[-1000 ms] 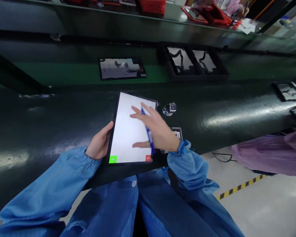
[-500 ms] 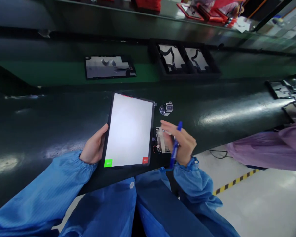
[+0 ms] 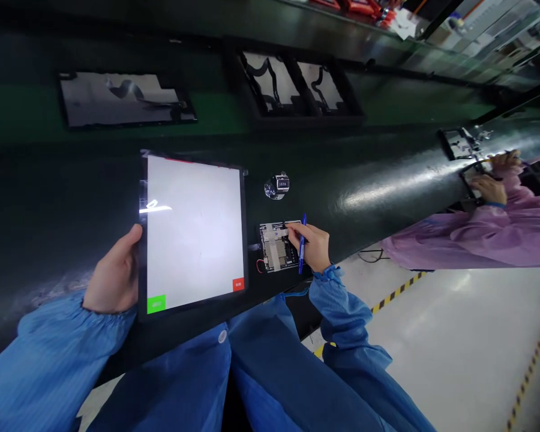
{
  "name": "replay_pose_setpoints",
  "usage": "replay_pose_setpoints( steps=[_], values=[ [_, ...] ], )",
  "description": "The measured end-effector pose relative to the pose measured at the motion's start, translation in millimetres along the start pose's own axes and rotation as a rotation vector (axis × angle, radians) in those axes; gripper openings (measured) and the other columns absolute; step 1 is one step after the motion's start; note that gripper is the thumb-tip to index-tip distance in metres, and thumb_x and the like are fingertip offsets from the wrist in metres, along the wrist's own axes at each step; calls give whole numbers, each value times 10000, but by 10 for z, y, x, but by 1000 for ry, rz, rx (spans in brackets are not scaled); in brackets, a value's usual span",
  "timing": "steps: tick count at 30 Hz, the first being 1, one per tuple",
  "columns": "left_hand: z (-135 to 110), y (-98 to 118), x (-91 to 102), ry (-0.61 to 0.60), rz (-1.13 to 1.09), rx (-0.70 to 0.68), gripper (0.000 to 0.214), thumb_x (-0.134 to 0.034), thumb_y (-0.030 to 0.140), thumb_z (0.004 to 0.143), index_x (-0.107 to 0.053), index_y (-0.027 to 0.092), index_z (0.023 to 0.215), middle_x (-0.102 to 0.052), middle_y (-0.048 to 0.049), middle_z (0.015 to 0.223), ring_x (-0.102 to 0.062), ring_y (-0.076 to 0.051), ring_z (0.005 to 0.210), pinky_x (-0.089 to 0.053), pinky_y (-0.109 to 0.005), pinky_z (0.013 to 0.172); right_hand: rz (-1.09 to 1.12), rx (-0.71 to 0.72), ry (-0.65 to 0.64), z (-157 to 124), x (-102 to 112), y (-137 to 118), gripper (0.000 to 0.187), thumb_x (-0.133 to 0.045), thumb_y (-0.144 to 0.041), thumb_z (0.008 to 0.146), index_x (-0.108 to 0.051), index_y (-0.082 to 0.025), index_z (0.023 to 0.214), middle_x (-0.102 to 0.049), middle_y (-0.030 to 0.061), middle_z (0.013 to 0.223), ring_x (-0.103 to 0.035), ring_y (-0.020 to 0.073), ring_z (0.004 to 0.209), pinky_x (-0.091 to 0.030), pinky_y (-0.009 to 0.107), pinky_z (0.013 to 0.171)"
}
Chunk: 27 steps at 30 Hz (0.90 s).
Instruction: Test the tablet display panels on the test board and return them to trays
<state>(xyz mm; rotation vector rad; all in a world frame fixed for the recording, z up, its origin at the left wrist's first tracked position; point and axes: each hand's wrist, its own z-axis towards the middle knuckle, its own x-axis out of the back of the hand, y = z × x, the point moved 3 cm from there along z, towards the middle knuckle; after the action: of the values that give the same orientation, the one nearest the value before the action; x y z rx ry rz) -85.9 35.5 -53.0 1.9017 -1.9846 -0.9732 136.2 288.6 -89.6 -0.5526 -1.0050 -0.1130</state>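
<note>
screen (image 3: pixel 195 231): lit white, with a green block (image 3: pixel 156 303) at its near left corner and a red block (image 3: pixel 238 284) at its near right; its long axis runs away from the person.
left hand (image 3: pixel 114 273): grips the screen's left edge, thumb along the side, other fingers hidden.
circuit board (image 3: pixel 281 252): on the bench (image 3: pixel 382 204) just right of the screen's nearer half; looks almost square, its right side partly covered, so the long axis is hard to tell.
right hand (image 3: pixel 314 246): right of the screen, much the nearer hand to the circuit board, which lies to its left under the fingertips; thumb and finger drawn together there, though whether they pinch anything is unclear.
pen (image 3: pixel 302 246): blue, held between right-hand fingers, roughly parallel to the screen's right edge.
counter (image 3: pixel 278 185): right of the screen's farther half.
tray (image 3: pixel 306 122): beyond the screen, to the right.
</note>
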Motion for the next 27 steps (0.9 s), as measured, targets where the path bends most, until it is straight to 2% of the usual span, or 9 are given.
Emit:
replay_pose_setpoints(
  steps=[6,11,14,17,21,27],
  values=[
    [23,-14,-21,12,10,8,327,-458,316,984,-744,157,978,-776,-27,885,-731,-249,959,-610,-354,861,-42,-1,-38,17,5,42,247,-527,-258,964,-762,-182,960,-715,29,789,-658,130,661,-510,227,666],
    [17,0,-2,8,19,-22,308,-463,307,978,-737,176,1027,-773,-13,878,-711,-274,1024,-620,-400,876,9,34,-14,51,68,-226,163,-568,-201,931,-729,-176,933,-683,-2,740,-632,111,633,-469,207,660],
    [-12,28,-43,-46,3,0,362,-427,329,993,-686,199,1211,-768,-1,982,-680,-277,1099,-614,-423,901,82,-24,-165,76,43,-467,81,-639,-238,887,-677,-186,936,-612,-37,678,-599,106,631,-437,202,670],
    [-42,41,-76,-32,-8,54,423,-389,350,1001,-617,208,1328,-760,-4,1049,-674,-273,1115,-609,-430,908,54,-108,-357,129,1,-619,138,-710,-258,817,-613,-189,886,-596,-44,701,-575,115,645,-392,213,656],
    [-31,36,-67,-60,6,44,447,-390,352,987,-580,234,1375,-763,4,1040,-678,-265,1110,-599,-426,915,-74,-200,-531,250,-41,-707,124,-669,-222,783,-564,-187,838,-615,-28,739,-572,132,655,-332,236,632],
    [46,5,-1,-60,-77,105,459,-441,372,963,-577,242,1382,-759,-10,1068,-676,-273,1111,-580,-421,945,-378,-203,-671,402,-106,-843,152,-579,-283,794,-585,-173,899,-649,40,745,-614,203,666,-236,293,580]
  ],
)
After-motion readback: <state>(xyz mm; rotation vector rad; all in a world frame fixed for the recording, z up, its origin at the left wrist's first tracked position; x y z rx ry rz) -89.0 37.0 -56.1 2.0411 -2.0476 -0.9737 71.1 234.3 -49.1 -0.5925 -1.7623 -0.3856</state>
